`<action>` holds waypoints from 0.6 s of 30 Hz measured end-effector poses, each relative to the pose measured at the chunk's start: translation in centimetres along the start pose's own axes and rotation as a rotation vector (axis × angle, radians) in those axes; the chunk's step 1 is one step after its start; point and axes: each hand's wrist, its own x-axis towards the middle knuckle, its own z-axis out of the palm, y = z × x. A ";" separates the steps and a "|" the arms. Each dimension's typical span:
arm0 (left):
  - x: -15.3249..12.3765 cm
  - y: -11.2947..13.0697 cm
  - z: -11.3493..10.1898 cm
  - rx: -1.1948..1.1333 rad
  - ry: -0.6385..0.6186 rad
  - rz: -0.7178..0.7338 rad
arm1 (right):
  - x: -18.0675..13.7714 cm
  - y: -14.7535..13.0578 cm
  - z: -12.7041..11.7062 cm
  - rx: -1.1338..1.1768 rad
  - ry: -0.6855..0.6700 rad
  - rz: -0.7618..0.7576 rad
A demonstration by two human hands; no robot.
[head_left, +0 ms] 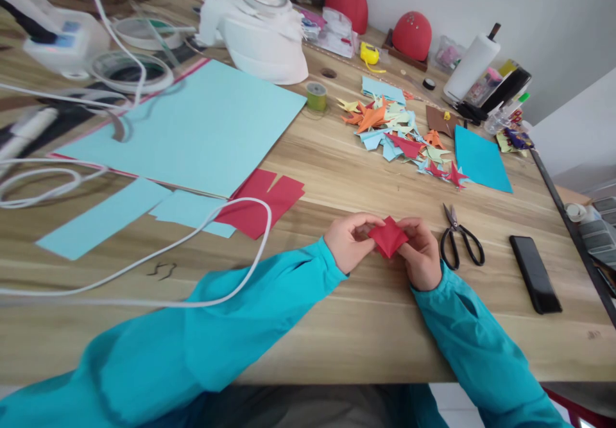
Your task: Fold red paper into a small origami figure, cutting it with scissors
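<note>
A small folded square of red paper is held between both hands, one corner toward me, with crease lines on its face. My left hand pinches its left corner between thumb and fingers. On the opposite side my right hand grips the right corner, its thumb below the edge. Just right of that hand lie black-handled scissors, blades pointing away. Cut red paper rests to the left of my hands, beside light blue strips. Farther back is a pile of folded paper cranes in several colours.
Large light blue sheets cover the left of the table. A white cable loops across my left sleeve. A black phone lies at right, and a bright blue paper stack behind the scissors. A thread spool stands mid-table.
</note>
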 end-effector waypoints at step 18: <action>-0.1 0.2 -0.3 0.186 0.086 0.188 | 0.3 0.9 -0.5 -0.025 0.125 -0.010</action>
